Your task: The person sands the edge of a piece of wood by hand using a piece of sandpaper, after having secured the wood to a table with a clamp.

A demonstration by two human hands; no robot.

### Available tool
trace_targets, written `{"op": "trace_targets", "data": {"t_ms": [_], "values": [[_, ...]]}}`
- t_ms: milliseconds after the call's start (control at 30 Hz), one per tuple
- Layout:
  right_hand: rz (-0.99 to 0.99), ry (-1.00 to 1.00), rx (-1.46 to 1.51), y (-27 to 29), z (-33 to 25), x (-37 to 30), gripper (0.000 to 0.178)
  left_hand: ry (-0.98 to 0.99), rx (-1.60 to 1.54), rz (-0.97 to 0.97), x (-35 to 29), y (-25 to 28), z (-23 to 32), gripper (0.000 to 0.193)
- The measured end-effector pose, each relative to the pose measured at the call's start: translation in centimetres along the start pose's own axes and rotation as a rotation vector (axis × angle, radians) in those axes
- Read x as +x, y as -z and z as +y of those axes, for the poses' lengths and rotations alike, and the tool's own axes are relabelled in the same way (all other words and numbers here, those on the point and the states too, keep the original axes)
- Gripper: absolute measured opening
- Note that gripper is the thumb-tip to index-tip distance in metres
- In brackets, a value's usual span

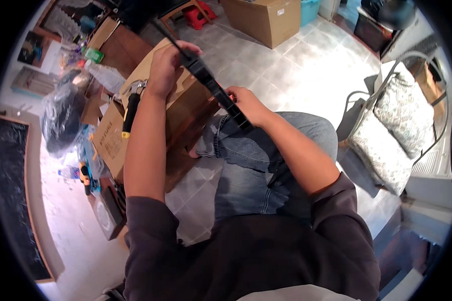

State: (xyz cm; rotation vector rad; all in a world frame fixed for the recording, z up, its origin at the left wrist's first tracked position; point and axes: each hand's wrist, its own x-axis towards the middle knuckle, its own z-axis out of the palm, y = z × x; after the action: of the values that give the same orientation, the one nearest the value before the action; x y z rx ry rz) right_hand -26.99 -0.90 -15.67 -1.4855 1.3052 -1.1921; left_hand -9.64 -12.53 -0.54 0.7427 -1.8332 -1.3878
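Note:
A long black ribbed strip (210, 83) runs slantwise from the dark shape at the top down to my right wrist. My left hand (164, 72) is closed around its upper part, with fingertips showing past the strip's far side. Lower down, my right hand (248, 104) is closed beside the strip. A small red-orange bit shows at its fingers, but the strip partly hides what they hold. Under my hands stands a brown cardboard box (188, 98). Next to my left forearm lies a claw hammer (130, 113) with a black and yellow handle.
A large cardboard box (263, 20) and a red stool (198, 16) stand on the tiled floor ahead. To the right is a metal-framed chair (381, 150) with patterned cushions. Plastic bags (63, 113), a green-labelled bottle (93, 55) and a yellow-black tool (84, 175) clutter the left side.

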Motion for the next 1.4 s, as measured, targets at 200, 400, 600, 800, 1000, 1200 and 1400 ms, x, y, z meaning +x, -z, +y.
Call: {"op": "trace_targets", "data": {"t_ms": [200,400,600,800,1000,1200,1400], "values": [[0.080,-0.085,0.075,2.9,-3.0,-2.6,0.041,0.021,0.029,-0.107,0.4,0.5,-0.6,0.051],[-0.254,-0.392,0.379,7.6,-14.8,-3.9,0.075,-0.010,0.068,-0.083,-0.1,-0.3,0.8,0.047],[-0.508,-0.605,0.647,6.8,-17.2,-3.2,0.048,-0.016,0.151,-0.095,-0.2,-0.5,0.3,0.048],[-0.447,-0.532,0.599,6.4,-16.9,-3.7,0.038,-0.069,0.186,-0.035,0.1,-0.3,-0.6,0.041],[-0.382,-0.477,0.611,6.0,-16.5,-4.1,0.047,-0.174,0.130,0.110,0.3,-0.5,-0.2,0.039],[-0.241,-0.353,0.778,2.5,-17.6,-6.6,0.068,-0.293,0.086,0.324,-4.8,0.0,2.9,0.036],[-0.081,-0.081,0.775,-0.5,-12.4,-9.2,0.051,0.265,-0.129,0.159,-14.1,-3.1,7.0,0.056]]}}
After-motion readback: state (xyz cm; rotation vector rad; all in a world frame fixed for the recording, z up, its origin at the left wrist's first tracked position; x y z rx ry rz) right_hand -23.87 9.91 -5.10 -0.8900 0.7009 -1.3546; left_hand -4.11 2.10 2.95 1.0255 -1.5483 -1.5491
